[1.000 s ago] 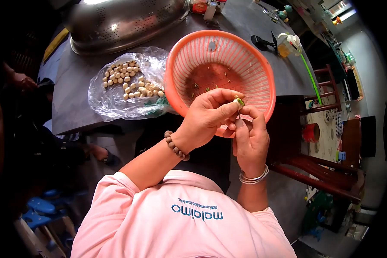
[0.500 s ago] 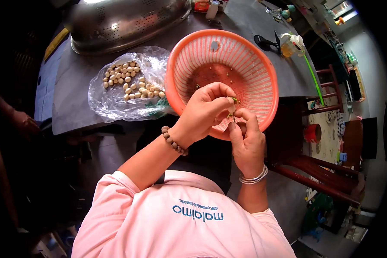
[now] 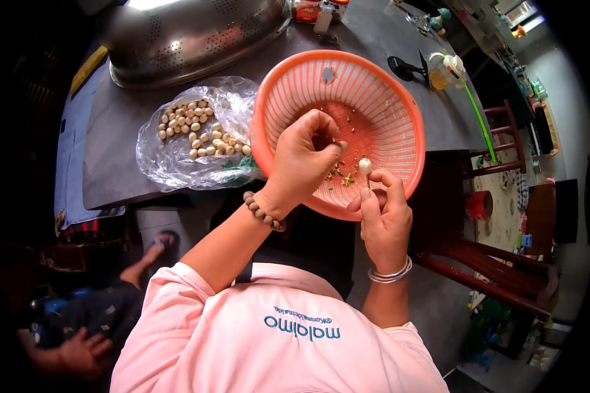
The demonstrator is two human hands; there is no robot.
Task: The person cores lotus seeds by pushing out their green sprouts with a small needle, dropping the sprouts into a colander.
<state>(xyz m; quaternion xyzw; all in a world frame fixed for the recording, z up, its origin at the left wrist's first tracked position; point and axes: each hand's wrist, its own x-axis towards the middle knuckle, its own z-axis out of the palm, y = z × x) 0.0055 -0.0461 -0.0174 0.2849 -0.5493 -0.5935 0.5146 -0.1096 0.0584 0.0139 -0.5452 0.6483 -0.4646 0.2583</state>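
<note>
My right hand [image 3: 385, 219] grips a thin dark stick [image 3: 368, 182] between thumb and fingers, with a whitish lotus seed [image 3: 365, 166] on its upper end. To its left, over the orange basket [image 3: 418, 141], my left hand [image 3: 308, 154] is pinched at thumb and forefinger; a tiny bit shows at the tips, too small to name. Small green and yellowish bits [image 3: 347, 178] lie in the basket below my hands. Left of the basket, an opened clear plastic bag [image 3: 157, 157] holds many peeled, cream-coloured lotus seeds [image 3: 193, 121].
A large perforated metal colander [image 3: 196, 46] stands upside down at the back left of the grey table [image 3: 118, 157]. Jars [image 3: 323, 18] sit behind the basket, a pitcher [image 3: 444, 69] to the right. A wooden chair [image 3: 485, 268] is at right; another person's hand [image 3: 85, 350] shows lower left.
My hands have moved apart: the left up and to the left, the right slightly down. The seed on the stick now shows plainly. The other person's hand and leg have shifted at the left.
</note>
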